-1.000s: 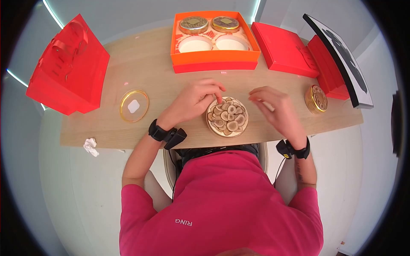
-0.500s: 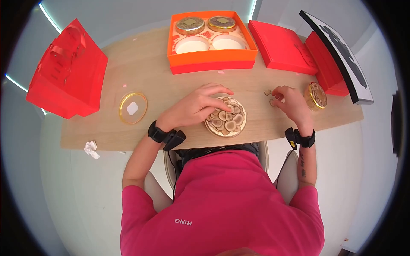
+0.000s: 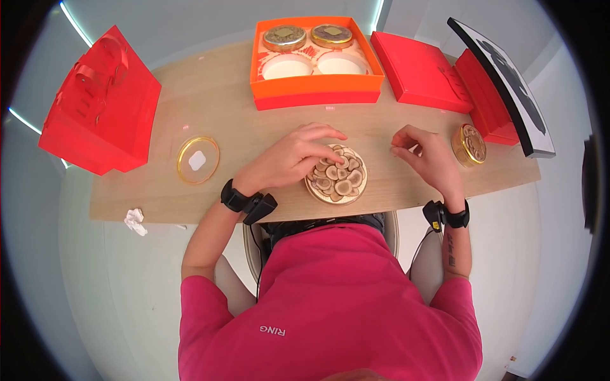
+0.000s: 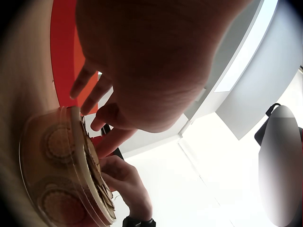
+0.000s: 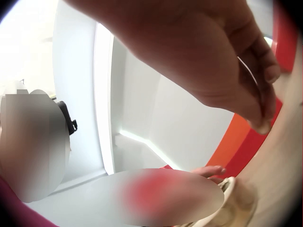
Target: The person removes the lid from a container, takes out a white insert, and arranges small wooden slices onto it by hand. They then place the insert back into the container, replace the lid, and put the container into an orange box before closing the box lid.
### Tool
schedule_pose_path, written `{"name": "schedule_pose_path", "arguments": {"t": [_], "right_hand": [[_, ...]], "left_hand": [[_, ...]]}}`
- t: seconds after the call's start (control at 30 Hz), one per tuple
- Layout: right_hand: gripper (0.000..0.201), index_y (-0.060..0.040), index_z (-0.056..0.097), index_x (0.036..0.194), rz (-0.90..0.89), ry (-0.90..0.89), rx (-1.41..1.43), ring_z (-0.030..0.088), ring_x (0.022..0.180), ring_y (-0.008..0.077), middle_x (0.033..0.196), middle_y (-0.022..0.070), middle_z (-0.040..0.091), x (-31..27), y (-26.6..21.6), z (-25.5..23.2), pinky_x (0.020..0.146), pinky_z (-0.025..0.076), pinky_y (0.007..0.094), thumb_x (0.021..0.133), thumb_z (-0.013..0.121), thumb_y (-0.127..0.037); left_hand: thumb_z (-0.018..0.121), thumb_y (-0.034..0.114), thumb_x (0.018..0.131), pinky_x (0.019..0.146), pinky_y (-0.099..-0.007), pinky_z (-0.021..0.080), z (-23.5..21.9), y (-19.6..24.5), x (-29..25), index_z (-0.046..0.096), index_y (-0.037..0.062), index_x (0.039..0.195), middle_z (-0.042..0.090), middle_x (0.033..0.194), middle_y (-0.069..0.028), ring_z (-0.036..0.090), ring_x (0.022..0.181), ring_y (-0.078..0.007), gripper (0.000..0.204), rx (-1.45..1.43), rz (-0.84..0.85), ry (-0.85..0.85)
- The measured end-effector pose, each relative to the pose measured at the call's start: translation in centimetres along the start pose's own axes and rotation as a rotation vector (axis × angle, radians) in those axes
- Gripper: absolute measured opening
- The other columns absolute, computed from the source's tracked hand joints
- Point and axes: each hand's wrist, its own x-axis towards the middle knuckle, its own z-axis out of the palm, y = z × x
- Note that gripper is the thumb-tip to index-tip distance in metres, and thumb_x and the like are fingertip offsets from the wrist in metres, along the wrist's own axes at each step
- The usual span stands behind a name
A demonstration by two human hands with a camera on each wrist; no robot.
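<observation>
A round clear jar (image 4: pixel 49 165), heaped to the rim with brown-edged dried slices (image 3: pixel 344 187), stands near the table's front edge. My left hand (image 3: pixel 289 157) lies over its left side, fingers extended, with a fingertip on the slices. To the jar's right, my right hand (image 3: pixel 427 152) is raised, fingers curled, thumb and fingertips brought together in a pinch. In the right wrist view that pinched hand (image 5: pixel 203 61) is above and beyond the jar; whatever is between its fingertips is mostly hidden. A gold-rimmed clear lid (image 3: pixel 182 166) lies on the left.
A closed gold-lidded jar (image 3: pixel 469 145) stands at the right. Behind, an orange-red box (image 3: pixel 318 95) holds two lidded jars and two round wells. A red box lid (image 3: pixel 419 73) and a leaning framed picture (image 3: pixel 508 82) are back right. A red gift bag (image 3: pixel 105 108) stands left.
My right hand moved right from the jar, where two loose slices showed at its fingertips, then came slightly back left; those slices are now out of sight. My left fingertips moved further over the slices.
</observation>
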Motion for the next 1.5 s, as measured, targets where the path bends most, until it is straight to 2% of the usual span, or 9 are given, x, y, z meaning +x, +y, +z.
{"name": "schedule_pose_path", "arguments": {"t": [0.13,0.33,0.43,0.63,0.87,0.97,1.23,1.37,1.5], "right_hand": [[0.013,-0.0067,0.083,0.112,-0.130,0.021,0.141,0.075,0.082,0.0146,0.097,0.0040,0.084,-0.8,-2.8,1.7,0.072,0.056,0.0310,0.100,0.085,-0.012],[0.015,-0.0066,0.083,0.114,-0.156,-0.017,0.288,0.073,0.083,0.0104,0.093,0.0028,0.083,-0.9,-4.9,4.4,0.072,0.054,0.0298,0.101,0.085,-0.014],[0.015,-0.0061,0.082,0.115,-0.138,-0.089,0.270,0.074,0.085,0.0131,0.095,0.0037,0.081,-0.9,-5.7,5.1,0.074,0.054,0.0309,0.101,0.083,-0.013],[0.013,-0.0050,0.078,0.115,-0.172,0.322,-0.041,0.076,0.088,0.0266,0.102,0.0123,0.079,0.6,-1.4,3.0,0.078,0.058,0.0380,0.103,0.077,-0.009],[0.020,-0.0034,0.080,0.105,0.159,0.080,-0.382,0.079,0.098,0.0348,0.101,0.0169,0.081,-0.9,5.4,-1.7,0.084,0.060,0.0487,0.091,0.085,-0.016],[0.022,0.0012,0.080,0.106,0.156,0.028,-0.351,0.080,0.090,0.0272,0.097,0.0147,0.083,-0.7,6.1,-1.4,0.085,0.062,0.0407,0.089,0.087,-0.009],[0.015,0.0013,0.079,0.102,0.219,-0.072,-0.288,0.080,0.089,0.0269,0.094,0.0143,0.082,0.3,6.7,-1.0,0.084,0.061,0.0398,0.089,0.084,-0.004],[0.013,0.0005,0.078,0.103,0.136,-0.019,-0.338,0.079,0.088,0.0255,0.095,0.0126,0.083,0.2,6.2,-0.8,0.080,0.060,0.0393,0.092,0.084,-0.004],[0.017,-0.0027,0.077,0.111,-0.077,0.042,-0.105,0.078,0.086,0.0302,0.097,0.0138,0.081,-0.4,1.2,-0.5,0.077,0.059,0.0425,0.094,0.081,-0.005]], "left_hand": [[0.056,-0.013,0.093,0.122,-0.0467,0.051,-0.3,0.4,0.2,0.081,0.0041,0.132,0.069,0.153,-0.0157,0.063,0.144,-0.0361,0.050,-0.026,-0.033,-0.017],[0.052,-0.013,0.098,0.118,-0.0459,0.054,0.0,0.3,-0.1,0.072,-0.0013,0.142,0.069,0.152,-0.0166,0.065,0.142,-0.0362,0.050,-0.045,-0.083,0.018],[0.053,-0.011,0.098,0.118,-0.0454,0.054,0.0,0.1,0.0,0.071,-0.0022,0.142,0.069,0.152,-0.0167,0.066,0.141,-0.0358,0.048,-0.040,-0.098,0.022],[0.060,-0.001,0.106,0.117,-0.0441,0.055,-0.1,0.8,0.0,0.074,0.0027,0.137,0.070,0.151,-0.0149,0.066,0.140,-0.0341,0.035,-0.029,-0.094,0.016],[0.079,0.016,0.101,0.120,-0.0463,0.053,0.4,0.0,-0.2,0.075,0.0068,0.138,0.067,0.155,-0.0126,0.064,0.143,-0.0332,0.038,0.029,-0.079,0.013],[0.083,0.020,0.099,0.121,-0.0468,0.052,0.4,-0.1,-0.2,0.075,0.0076,0.139,0.066,0.157,-0.0125,0.063,0.145,-0.0336,0.043,0.048,-0.067,-0.003],[0.090,0.025,0.096,0.121,-0.0465,0.051,0.5,-0.1,-0.2,0.075,0.0080,0.139,0.065,0.157,-0.0134,0.061,0.146,-0.0341,0.049,0.082,-0.008,-0.028],[0.083,0.022,0.101,0.121,-0.0461,0.051,0.3,0.3,-0.1,0.075,0.0067,0.138,0.065,0.156,-0.0128,0.062,0.145,-0.0341,0.041,0.057,-0.049,-0.002],[0.067,0.010,0.109,0.118,-0.0445,0.053,0.2,0.1,0.1,0.074,0.0022,0.133,0.070,0.147,-0.0143,0.067,0.138,-0.0341,0.026,0.007,-0.138,0.120]]}}
